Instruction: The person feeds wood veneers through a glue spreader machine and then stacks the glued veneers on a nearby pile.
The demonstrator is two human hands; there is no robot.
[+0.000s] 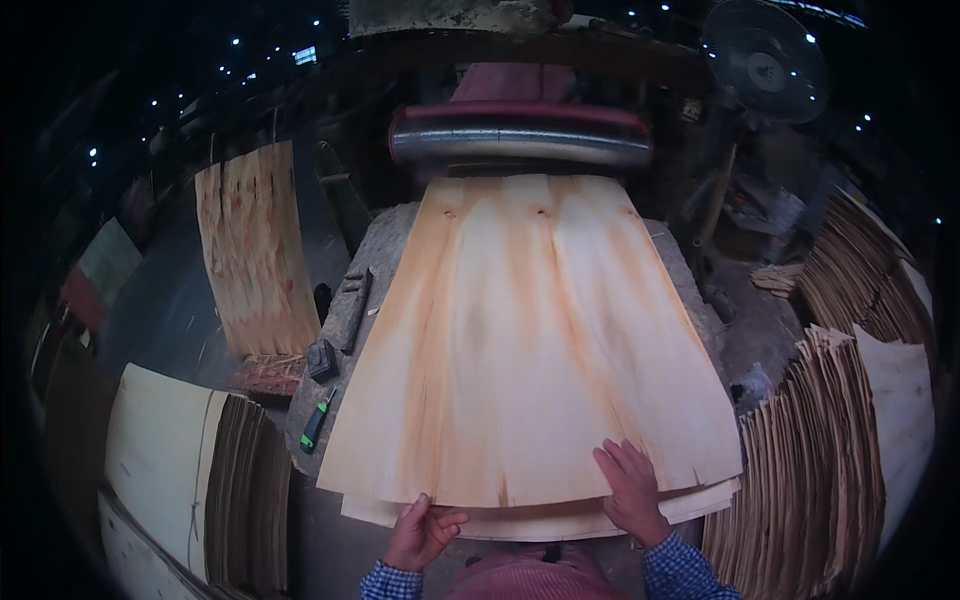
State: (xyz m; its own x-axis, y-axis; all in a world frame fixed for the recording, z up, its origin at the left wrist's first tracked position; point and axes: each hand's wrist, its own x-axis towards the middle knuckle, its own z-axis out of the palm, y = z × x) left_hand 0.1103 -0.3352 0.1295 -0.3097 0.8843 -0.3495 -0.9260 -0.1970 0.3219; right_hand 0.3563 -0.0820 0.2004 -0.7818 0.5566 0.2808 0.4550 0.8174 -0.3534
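A large pale wood veneer sheet [530,340] with orange-brown streaks and a few knots lies in front of me, its far end close to a roller. More veneer [560,522] sticks out beneath its near edge. At that edge, left of the middle, my left hand [420,532] is closed on the top sheet, its thumb on the upper face and its fingers curled. My right hand [632,490] rests on the sheet near its right front corner, fingers stretched out and apart, gripping nothing.
Beyond the sheet runs a shiny metal roller [520,135]. A green-black utility knife [318,422], a dark block [321,360] and a dark bar [354,310] lie to the left. Veneer stacks stand left [245,490] and right [800,460]. A fan [767,72] stands at back right.
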